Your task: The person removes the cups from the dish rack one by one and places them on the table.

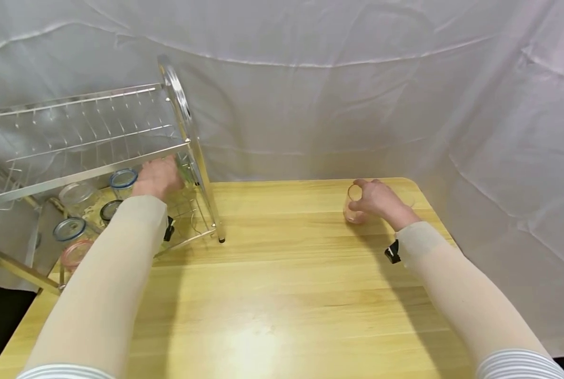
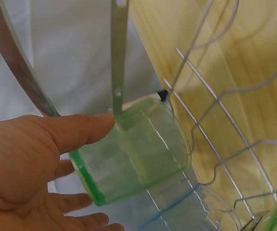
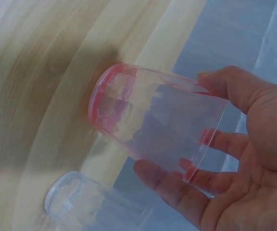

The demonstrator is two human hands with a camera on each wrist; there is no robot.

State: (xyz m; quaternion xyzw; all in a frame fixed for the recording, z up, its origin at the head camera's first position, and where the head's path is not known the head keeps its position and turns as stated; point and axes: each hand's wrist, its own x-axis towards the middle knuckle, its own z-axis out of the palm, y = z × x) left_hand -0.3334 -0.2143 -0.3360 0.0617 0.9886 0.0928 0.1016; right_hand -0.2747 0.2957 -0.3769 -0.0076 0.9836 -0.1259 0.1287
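Observation:
Inside the lower tier of the metal rack, my left hand (image 1: 158, 176) is at a clear cup tinted green (image 2: 138, 151). In the left wrist view the thumb lies along the cup's side near the green rim, with the other fingers spread loosely by the rim. At the table's far right, my right hand (image 1: 379, 199) holds a clear pink-tinted cup (image 3: 157, 120) near its rim, thumb on one side and fingers on the other. The cup's base faces the table; whether it touches is hard to tell. Beside it stands a colourless clear cup (image 3: 85, 202).
The two-tier rack (image 1: 80, 171) fills the left side of the wooden table (image 1: 263, 273). Several cups stand in its lower tier, including blue-rimmed (image 1: 70, 229), black-rimmed (image 1: 110, 210) and pink-rimmed (image 1: 76, 253) ones. A grey-white curtain (image 1: 301, 105) hangs behind and at the right.

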